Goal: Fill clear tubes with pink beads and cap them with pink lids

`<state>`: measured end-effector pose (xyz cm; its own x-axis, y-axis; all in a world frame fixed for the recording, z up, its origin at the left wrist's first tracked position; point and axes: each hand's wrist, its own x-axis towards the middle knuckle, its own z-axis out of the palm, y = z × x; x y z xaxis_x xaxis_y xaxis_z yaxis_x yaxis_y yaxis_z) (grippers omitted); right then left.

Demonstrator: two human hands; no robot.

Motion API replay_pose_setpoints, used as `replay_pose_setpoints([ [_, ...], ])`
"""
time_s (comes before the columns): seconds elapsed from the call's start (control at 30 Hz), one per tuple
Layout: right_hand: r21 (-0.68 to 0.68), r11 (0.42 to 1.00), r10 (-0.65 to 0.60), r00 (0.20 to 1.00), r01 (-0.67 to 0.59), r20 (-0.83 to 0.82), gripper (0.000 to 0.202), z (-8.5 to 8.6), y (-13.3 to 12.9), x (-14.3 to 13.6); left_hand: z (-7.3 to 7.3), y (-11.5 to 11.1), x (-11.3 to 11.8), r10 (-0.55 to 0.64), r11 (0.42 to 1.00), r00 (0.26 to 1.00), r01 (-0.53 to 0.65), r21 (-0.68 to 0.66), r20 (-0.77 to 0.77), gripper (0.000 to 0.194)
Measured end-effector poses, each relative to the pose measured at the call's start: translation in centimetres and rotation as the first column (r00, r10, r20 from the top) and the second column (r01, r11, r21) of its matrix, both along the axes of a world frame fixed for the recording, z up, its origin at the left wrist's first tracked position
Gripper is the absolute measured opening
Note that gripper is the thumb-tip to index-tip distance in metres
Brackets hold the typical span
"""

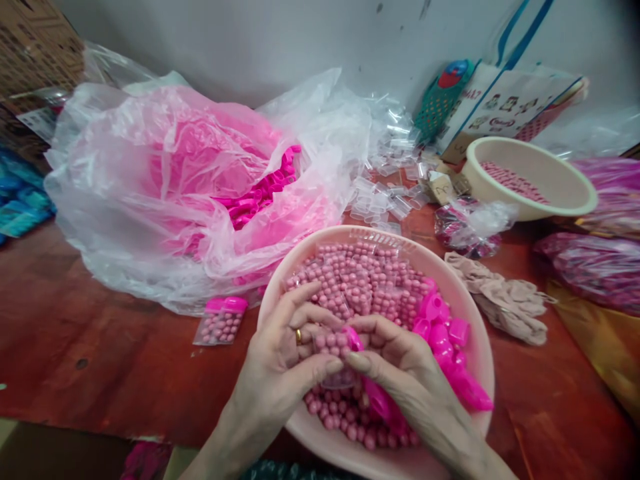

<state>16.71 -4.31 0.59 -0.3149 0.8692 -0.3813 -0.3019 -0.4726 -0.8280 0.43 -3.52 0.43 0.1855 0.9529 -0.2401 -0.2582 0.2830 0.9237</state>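
Over a pale pink basin (273, 293), my left hand (280, 360) is closed on a small clear plastic box (333, 343) filled with pink beads. My right hand (400, 360) pinches a bright pink plastic cap (354, 339) against the box's right end; whether the cap is seated I cannot tell. Loose pink beads (345, 420) lie in the basin below my hands. Several bead-filled clear boxes (357, 277) rest at its far side, and more bright pink caps (443, 340) are heaped along its right side.
Left of the basin, two capped bead boxes (220, 322) lie on the red-brown table (125, 353). Behind is a large plastic bag (200, 167) of pink caps. Empty clear boxes (385, 200), a cream bowl (565, 180) with beads and a beige cloth glove (505, 297) lie farther right.
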Motion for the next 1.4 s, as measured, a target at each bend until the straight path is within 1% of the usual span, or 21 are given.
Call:
replay_pose_setpoints([
  [0.07, -0.065, 0.997, -0.052, 0.999, 0.052, -0.012, 0.019, -0.1, 0.3, 0.3, 0.0, 0.1, 0.0, 0.011, 0.990, 0.999, -0.007, -0.141, 0.031, 0.061],
  [0.13, -0.117, 0.990, -0.082, 0.997, 0.080, -0.015, 0.020, -0.2, 0.6, 0.8, -0.1, 0.1, 0.0, -0.001, 0.971, 0.999, 0.013, -0.238, 0.050, 0.048],
  [0.17, -0.141, 0.986, -0.091, 0.995, 0.086, -0.030, 0.021, -0.2, 0.8, 0.9, -0.2, 0.2, -0.1, -0.009, 0.966, 0.999, 0.022, -0.257, 0.052, 0.040],
  [0.23, -0.174, 0.979, -0.117, 0.991, 0.103, -0.071, 0.024, -0.2, 1.1, 1.2, -0.5, 0.2, 0.0, -0.024, 0.972, 0.999, 0.033, -0.233, 0.039, 0.029],
  [0.3, -0.172, 0.973, -0.166, 0.983, 0.152, -0.072, 0.024, 0.0, 1.4, 1.4, -0.7, 0.2, 0.1, -0.034, 0.986, 0.999, 0.035, -0.165, 0.012, 0.024],
  [0.37, -0.131, 0.964, -0.234, 0.972, 0.229, -0.026, 0.024, 0.2, 1.6, 1.6, -0.7, 0.3, 0.2, -0.058, 0.993, 0.998, 0.057, -0.103, -0.007, 0.021],
  [0.43, -0.078, 0.947, -0.313, 0.950, 0.313, 0.013, 0.027, 0.6, 1.8, 1.6, -0.6, 0.3, 0.2, -0.084, 0.994, 0.996, 0.081, -0.070, -0.029, 0.020],
  [0.53, -0.027, 0.928, -0.371, 0.929, 0.371, 0.010, 0.027, 1.0, 2.1, 1.5, -0.4, 0.3, 0.2, -0.141, 0.985, 0.988, 0.135, -0.103, -0.054, 0.016],
  [0.63, 0.090, 0.927, -0.370, 0.927, 0.365, 0.052, 0.025, 1.4, 1.9, 1.0, -0.4, 0.2, 0.2, -0.170, 0.976, 0.985, 0.164, -0.145, -0.034, 0.015],
  [0.73, 0.202, 0.929, -0.346, 0.923, 0.311, 0.167, 0.024, 1.5, 1.3, 0.4, -0.5, 0.1, 0.2, -0.191, 0.966, 0.981, 0.191, -0.171, 0.016, 0.015],
  [0.83, 0.225, 0.947, -0.285, 0.925, 0.231, 0.251, 0.023, 1.5, 0.6, 0.3, -0.5, 0.0, 0.1, -0.199, 0.964, 0.979, 0.202, -0.174, 0.035, 0.015],
  [0.9, 0.244, 0.943, -0.287, 0.925, 0.228, 0.247, 0.023, 1.2, 0.4, 0.6, -0.5, 0.0, 0.1, -0.192, 0.967, 0.981, 0.194, -0.167, 0.033, 0.014],
  [0.97, 0.293, 0.924, -0.315, 0.923, 0.245, 0.222, 0.023, 0.9, 0.3, 0.9, -0.5, 0.1, 0.0, -0.181, 0.969, 0.983, 0.185, -0.162, 0.042, 0.018],
  [1.03, 0.351, 0.909, -0.332, 0.900, 0.225, 0.283, 0.021, 0.5, 0.2, 1.2, -0.6, 0.1, 0.0, -0.173, 0.970, 0.983, 0.182, -0.164, 0.067, 0.024],
  [1.1, 0.430, 0.890, -0.346, 0.838, 0.152, 0.421, 0.016, 0.4, 0.1, 1.4, -0.7, 0.1, 0.0, -0.162, 0.971, 0.982, 0.177, -0.161, 0.100, 0.027],
  [1.17, 0.516, 0.857, -0.313, 0.797, 0.002, 0.517, 0.019, 0.5, 0.0, 1.5, -0.9, 0.2, 0.0, -0.161, 0.971, 0.978, 0.181, -0.155, 0.133, 0.027],
  [1.23, 0.579, 0.800, -0.232, 0.808, -0.158, 0.542, 0.027, 0.7, 0.0, 1.6, -0.9, 0.2, 0.0, -0.163, 0.969, 0.973, 0.189, -0.158, 0.163, 0.027],
  [1.3, 0.613, 0.747, -0.179, 0.809, -0.259, 0.559, 0.034, 0.8, 0.0, 1.6, -1.0, 0.2, 0.0, -0.167, 0.965, 0.970, 0.198, -0.174, 0.176, 0.024],
  [1.33, 0.634, 0.720, -0.193, 0.796, -0.284, 0.575, 0.037, 0.7, -0.1, 1.6, -1.0, 0.2, 0.0, -0.169, 0.962, 0.970, 0.201, -0.183, 0.177, 0.023],
  [1.4, 0.689, 0.653, -0.277, 0.747, -0.315, 0.604, 0.038, 0.3, -0.4, 1.4, -1.0, 0.3, 0.0, -0.172, 0.960, 0.969, 0.205, -0.193, 0.176, 0.020],
])
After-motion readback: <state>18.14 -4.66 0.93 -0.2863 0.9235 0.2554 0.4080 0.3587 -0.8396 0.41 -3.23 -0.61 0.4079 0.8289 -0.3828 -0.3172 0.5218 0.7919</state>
